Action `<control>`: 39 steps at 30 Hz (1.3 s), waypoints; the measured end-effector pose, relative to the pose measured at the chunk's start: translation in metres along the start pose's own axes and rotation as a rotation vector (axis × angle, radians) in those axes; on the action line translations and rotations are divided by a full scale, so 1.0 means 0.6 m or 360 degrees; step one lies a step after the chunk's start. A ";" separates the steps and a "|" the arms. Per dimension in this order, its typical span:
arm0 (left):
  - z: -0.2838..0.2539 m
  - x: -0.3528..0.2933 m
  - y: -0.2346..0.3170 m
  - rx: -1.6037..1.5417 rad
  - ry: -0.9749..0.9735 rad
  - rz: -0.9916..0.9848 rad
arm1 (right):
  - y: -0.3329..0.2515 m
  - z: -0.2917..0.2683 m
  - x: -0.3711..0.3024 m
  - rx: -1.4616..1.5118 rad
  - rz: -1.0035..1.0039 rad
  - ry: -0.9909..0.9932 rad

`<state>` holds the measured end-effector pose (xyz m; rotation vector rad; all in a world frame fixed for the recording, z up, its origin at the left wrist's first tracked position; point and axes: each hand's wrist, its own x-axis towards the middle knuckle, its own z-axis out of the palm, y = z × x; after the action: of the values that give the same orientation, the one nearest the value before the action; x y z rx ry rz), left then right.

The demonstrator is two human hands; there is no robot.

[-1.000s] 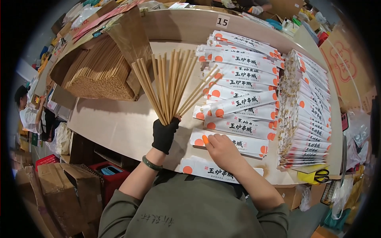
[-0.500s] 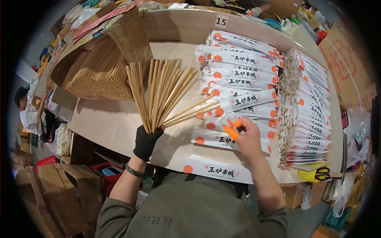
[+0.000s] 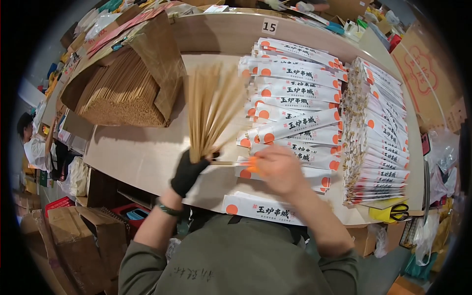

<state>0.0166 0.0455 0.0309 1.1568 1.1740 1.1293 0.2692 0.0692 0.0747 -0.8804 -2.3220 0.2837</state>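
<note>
My left hand (image 3: 188, 174), in a black glove, grips a fanned bunch of wooden chopsticks (image 3: 211, 113) by their lower ends. The sticks point away from me and are smeared by motion. Close beside it, my right hand (image 3: 279, 169), bare with orange finger covers, is closed at the end of a chopstick (image 3: 225, 163) that lies level between the hands. Motion blur hides how many sticks it pinches. White paper sleeves (image 3: 297, 91) with orange dots lie in overlapping rows just beyond the right hand. One more stack of sleeves (image 3: 265, 208) rests at the table's near edge.
At the left, an open brown paper bag (image 3: 164, 64) lies on its side, full of chopsticks (image 3: 123, 93). Filled sleeves (image 3: 378, 142) are piled high at the right. Black-handled scissors (image 3: 398, 212) sit at the right edge. A person (image 3: 34, 147) is at far left; gloved hands (image 3: 305, 7) show beyond the table.
My right hand has moved left from over the sleeves to beside my left hand and closed on a chopstick. The bunch in my left hand has swung more upright and drawn together.
</note>
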 end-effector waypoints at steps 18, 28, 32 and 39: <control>0.017 0.009 -0.024 0.0068 0.0675 -0.0139 | 0.033 0.041 -0.094 -0.0224 -0.0058 -0.0353; -0.013 -0.020 -0.011 0.0427 0.0516 -0.0198 | 0.040 -0.005 -0.064 0.0479 0.0879 0.0028; -0.023 -0.030 -0.010 0.0287 0.0479 -0.0215 | 0.063 -0.063 -0.042 0.0763 0.1202 0.0226; -0.035 -0.035 0.010 0.0053 0.0237 -0.0379 | 0.068 -0.090 -0.035 0.0918 0.1162 0.0158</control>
<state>-0.0060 0.0264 0.0374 0.9411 1.4100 1.0288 0.3364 0.0853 0.0900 -1.3437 -1.5947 1.1149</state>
